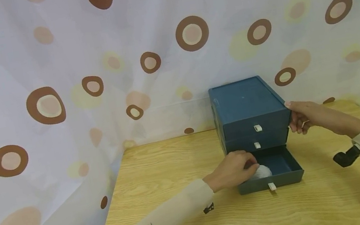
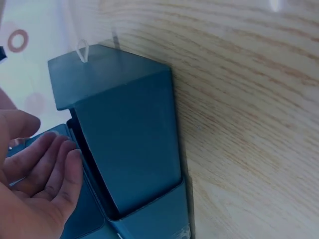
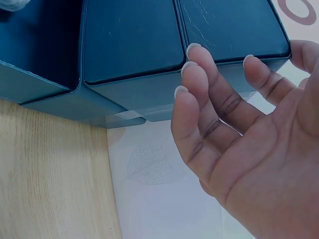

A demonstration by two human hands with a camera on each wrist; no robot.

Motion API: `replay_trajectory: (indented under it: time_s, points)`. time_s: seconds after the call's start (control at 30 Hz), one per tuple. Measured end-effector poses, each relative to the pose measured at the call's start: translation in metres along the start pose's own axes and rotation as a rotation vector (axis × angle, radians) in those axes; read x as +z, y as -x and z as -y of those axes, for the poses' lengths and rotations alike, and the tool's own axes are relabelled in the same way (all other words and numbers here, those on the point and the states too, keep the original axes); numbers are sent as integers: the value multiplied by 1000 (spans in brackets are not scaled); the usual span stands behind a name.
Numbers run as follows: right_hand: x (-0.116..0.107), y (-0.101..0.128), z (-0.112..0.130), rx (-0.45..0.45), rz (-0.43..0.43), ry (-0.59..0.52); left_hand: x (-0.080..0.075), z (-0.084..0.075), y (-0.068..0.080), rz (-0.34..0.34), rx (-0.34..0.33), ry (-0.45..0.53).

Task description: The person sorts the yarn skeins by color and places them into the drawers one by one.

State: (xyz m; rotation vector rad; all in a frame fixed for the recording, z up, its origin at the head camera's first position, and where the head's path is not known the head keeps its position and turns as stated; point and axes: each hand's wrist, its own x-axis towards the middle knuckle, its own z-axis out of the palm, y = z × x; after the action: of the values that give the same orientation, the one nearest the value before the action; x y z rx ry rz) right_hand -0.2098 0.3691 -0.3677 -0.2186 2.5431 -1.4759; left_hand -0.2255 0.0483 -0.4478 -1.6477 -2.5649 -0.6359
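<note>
A dark blue drawer box (image 1: 247, 102) with three white-tabbed drawers stands on the wooden table (image 1: 163, 180). Its bottom drawer (image 1: 285, 179) is pulled out, and a white rounded object (image 1: 264, 171) lies inside. My left hand (image 1: 247, 165) hovers over that object at the drawer's left end. In the left wrist view the left hand (image 2: 40, 184) has relaxed fingers with nothing in the palm, beside the drawer's side (image 2: 124, 149). My right hand (image 1: 294, 116) rests on the box's right top corner, thumb on top. Its fingers (image 3: 199, 79) lie nearly straight against the box's side wall (image 3: 224, 25).
A white curtain with brown rings (image 1: 45, 106) hangs close behind and to the left of the table. The box sits at the back right, near the curtain. Bare wood (image 1: 292, 213) stretches in front of the drawer and to its left.
</note>
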Motion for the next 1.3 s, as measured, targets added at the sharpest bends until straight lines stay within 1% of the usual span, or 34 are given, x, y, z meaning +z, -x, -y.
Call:
replay_trajectory:
  time_s: [0.13,0.27,0.43,0.57,0.67,0.73,0.8,0.87,1.07,1.23,1.3]
  points:
    - [0,1,0,-13,6,6,-1,-2,2,-19,-4,77]
    - [0,1,1,-18,24,24,-3,-5,4,-3,-24,180]
    - [0,1,1,-7,9,32,-4,-8,7,28,-41,281]
    - [2,0,0,-7,4,33,-4,-13,11,64,-70,426]
    - [2,0,0,-7,6,33,-3,-18,15,99,-104,536]
    - [2,0,-1,-10,6,30,-2,-20,17,120,-119,576]
    - [2,0,-1,-10,4,26,-1,-22,18,137,-131,600]
    - [1,0,0,-11,2,20,1,-24,19,146,-125,588]
    - [1,0,1,-11,7,19,10,-27,23,175,-64,477]
    - [1,0,1,-13,13,23,20,-31,28,225,-53,516]
    - [2,0,1,-16,13,19,23,-33,30,242,-66,536]
